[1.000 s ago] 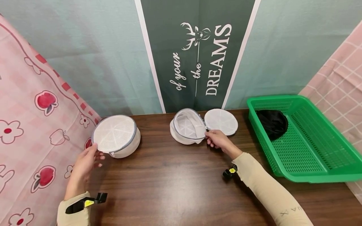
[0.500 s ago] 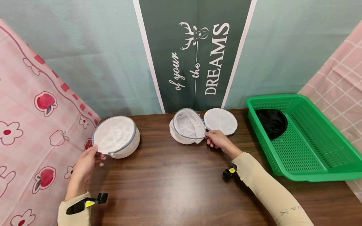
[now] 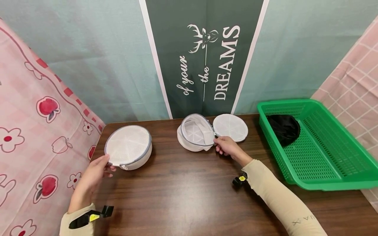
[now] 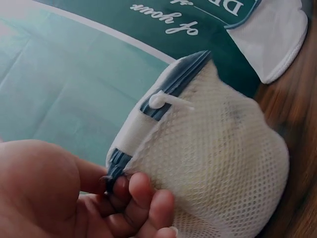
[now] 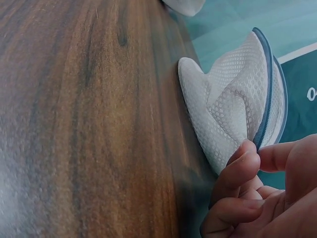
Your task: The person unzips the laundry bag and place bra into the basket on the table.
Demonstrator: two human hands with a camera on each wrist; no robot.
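At the left of the head view, my left hand (image 3: pixel 95 170) pinches the rim of a round white mesh laundry bag (image 3: pixel 128 144). Its flat top lies over the opening, and a grey-blue zipper runs round the edge. The left wrist view shows thumb and fingers on the zipper's end, below a white zipper pull (image 4: pixel 157 100). Farther right, my right hand (image 3: pixel 227 146) pinches the zippered rim of a second white mesh laundry bag (image 3: pixel 189 143). This one gapes open, its round lid (image 3: pixel 230 127) folded out to the right. Its side sags in the right wrist view.
A green plastic basket (image 3: pixel 290 164) stands on the right of the brown wooden table (image 3: pixel 183 196), with a black cloth item (image 3: pixel 283 129) inside. A curtain (image 3: pixel 127 65) hangs behind the table, and pink patterned cloth (image 3: pixel 35 131) borders the left.
My left hand has drawn the zipped mesh laundry bag to the right and a little nearer. The right hand and the open bag have stayed in place.
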